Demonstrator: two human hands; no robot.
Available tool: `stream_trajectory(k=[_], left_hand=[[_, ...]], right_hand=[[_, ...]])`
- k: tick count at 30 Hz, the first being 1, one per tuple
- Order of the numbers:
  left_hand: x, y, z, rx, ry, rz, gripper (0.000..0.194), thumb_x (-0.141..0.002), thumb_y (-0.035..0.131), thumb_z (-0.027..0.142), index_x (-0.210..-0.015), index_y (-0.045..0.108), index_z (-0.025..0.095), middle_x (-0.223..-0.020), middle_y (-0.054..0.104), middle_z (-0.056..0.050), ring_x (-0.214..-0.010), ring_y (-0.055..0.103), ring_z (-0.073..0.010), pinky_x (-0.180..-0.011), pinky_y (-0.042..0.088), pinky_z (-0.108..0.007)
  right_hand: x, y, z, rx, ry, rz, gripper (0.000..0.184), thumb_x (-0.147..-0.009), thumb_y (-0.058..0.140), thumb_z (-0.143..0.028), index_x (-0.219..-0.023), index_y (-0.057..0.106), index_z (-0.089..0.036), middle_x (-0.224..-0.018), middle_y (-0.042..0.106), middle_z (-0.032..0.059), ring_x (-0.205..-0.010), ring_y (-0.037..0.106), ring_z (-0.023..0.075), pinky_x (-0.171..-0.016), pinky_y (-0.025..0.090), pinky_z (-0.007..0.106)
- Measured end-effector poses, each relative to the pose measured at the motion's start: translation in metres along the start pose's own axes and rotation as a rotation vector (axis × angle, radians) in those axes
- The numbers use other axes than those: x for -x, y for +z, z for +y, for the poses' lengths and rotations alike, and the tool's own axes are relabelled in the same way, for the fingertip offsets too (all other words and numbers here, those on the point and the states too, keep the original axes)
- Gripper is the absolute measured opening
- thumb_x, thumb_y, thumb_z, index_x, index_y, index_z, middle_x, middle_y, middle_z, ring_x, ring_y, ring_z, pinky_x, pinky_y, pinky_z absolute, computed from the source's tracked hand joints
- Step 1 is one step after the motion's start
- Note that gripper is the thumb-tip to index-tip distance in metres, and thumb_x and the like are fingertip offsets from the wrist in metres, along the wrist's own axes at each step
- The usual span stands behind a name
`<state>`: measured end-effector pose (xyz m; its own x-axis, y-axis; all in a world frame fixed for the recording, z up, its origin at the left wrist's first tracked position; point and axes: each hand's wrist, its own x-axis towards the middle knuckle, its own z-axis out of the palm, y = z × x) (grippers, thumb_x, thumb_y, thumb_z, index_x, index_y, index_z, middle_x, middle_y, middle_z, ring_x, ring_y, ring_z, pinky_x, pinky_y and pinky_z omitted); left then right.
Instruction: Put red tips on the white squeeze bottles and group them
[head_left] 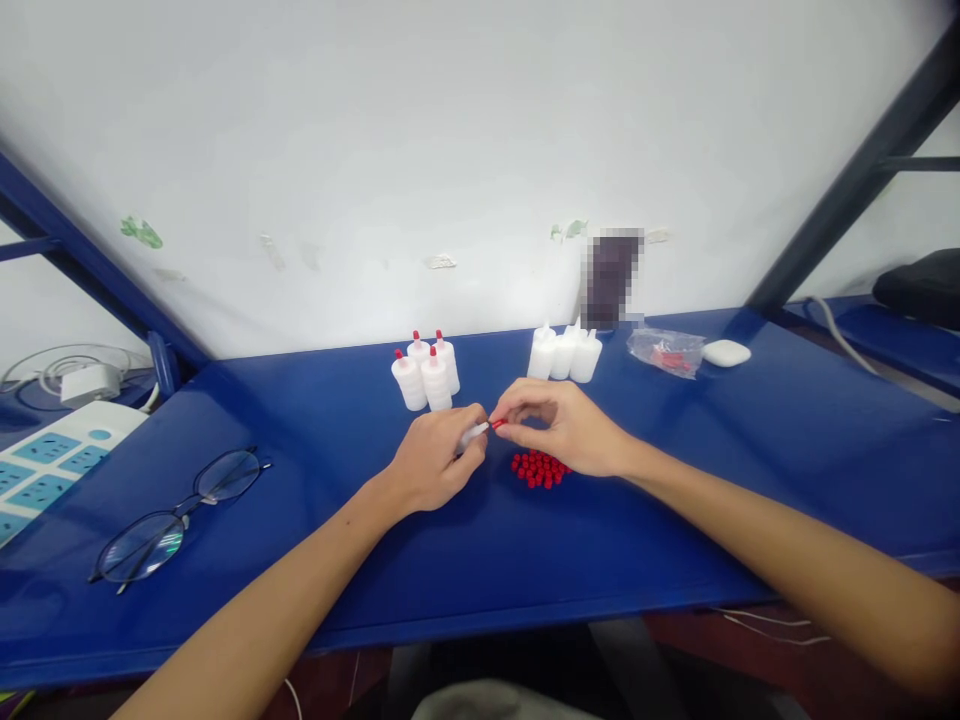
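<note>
My left hand is closed around a white squeeze bottle, lying on its side so that its nozzle points right; the fingers hide most of its body. Between the thumb and fingertips of my right hand is a small red cap, right at the nozzle's tip. Whether cap and tip touch I cannot tell. Below my right hand lies a pile of small red caps. Several red-capped white bottles stand beyond my left hand. Behind my right hand is a group of uncapped white bottles.
On the blue table, eyeglasses and a power strip lie at left. A clear plastic bag with red pieces and a white rounded case sit at back right. A pixelated dark upright object leans against the wall.
</note>
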<state>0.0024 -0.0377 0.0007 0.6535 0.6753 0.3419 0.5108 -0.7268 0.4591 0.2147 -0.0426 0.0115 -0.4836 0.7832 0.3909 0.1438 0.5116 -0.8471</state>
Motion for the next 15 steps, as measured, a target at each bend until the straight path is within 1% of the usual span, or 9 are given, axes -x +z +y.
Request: stream_trajectory(k=[2, 5, 10, 12, 15], left_hand=[[0.0001, 0.001, -0.0006, -0.006, 0.009, 0.008, 0.018, -0.092, 0.039, 0.025, -0.075, 0.038, 0.02, -0.066, 0.047, 0.003, -0.059, 0.042, -0.0136, -0.059, 0.03, -0.027], [0.0001, 0.0017, -0.0014, -0.016, 0.021, -0.001, 0.012, -0.089, 0.039, 0.023, -0.077, 0.04, 0.02, -0.067, 0.048, 0.002, -0.06, 0.043, -0.0142, -0.059, 0.03, -0.027], [0.0006, 0.0009, -0.0017, -0.005, 0.018, 0.008, 0.01, -0.084, 0.042, 0.021, -0.076, 0.038, 0.02, -0.066, 0.046, 0.003, -0.059, 0.04, -0.0134, -0.059, 0.029, -0.027], [0.0014, 0.0004, -0.0015, 0.024, 0.034, 0.007, 0.01, -0.086, 0.043, 0.024, -0.078, 0.039, 0.02, -0.067, 0.046, 0.003, -0.06, 0.04, -0.0135, -0.06, 0.03, -0.027], [0.002, 0.0002, -0.0006, 0.055, 0.052, 0.0, 0.021, -0.094, 0.042, 0.033, -0.079, 0.043, 0.019, -0.068, 0.047, 0.003, -0.061, 0.042, -0.0133, -0.061, 0.031, -0.027]], right_hand=[[0.0002, 0.0051, -0.0017, -0.017, -0.009, 0.011, 0.01, -0.085, 0.068, -0.025, -0.093, 0.07, -0.019, -0.095, 0.064, 0.0036, -0.08, 0.063, 0.0137, -0.078, 0.056, 0.032], [0.0008, 0.0076, -0.0023, -0.005, -0.029, 0.036, 0.01, -0.086, 0.067, -0.025, -0.094, 0.07, -0.02, -0.096, 0.064, 0.0038, -0.082, 0.063, 0.0137, -0.078, 0.056, 0.032], [0.002, 0.0068, -0.0015, 0.081, -0.08, 0.015, 0.009, -0.086, 0.066, -0.02, -0.095, 0.069, -0.019, -0.096, 0.063, 0.0033, -0.078, 0.063, 0.0117, -0.075, 0.055, 0.029], [0.0024, 0.0073, -0.0016, 0.145, -0.121, 0.015, 0.009, -0.086, 0.065, -0.018, -0.094, 0.069, -0.019, -0.095, 0.063, 0.0029, -0.077, 0.063, 0.0114, -0.074, 0.055, 0.028], [0.0031, 0.009, -0.0028, 0.217, -0.173, 0.007, 0.011, -0.085, 0.064, -0.014, -0.093, 0.069, -0.019, -0.094, 0.063, 0.0028, -0.077, 0.062, 0.0116, -0.073, 0.054, 0.028]])
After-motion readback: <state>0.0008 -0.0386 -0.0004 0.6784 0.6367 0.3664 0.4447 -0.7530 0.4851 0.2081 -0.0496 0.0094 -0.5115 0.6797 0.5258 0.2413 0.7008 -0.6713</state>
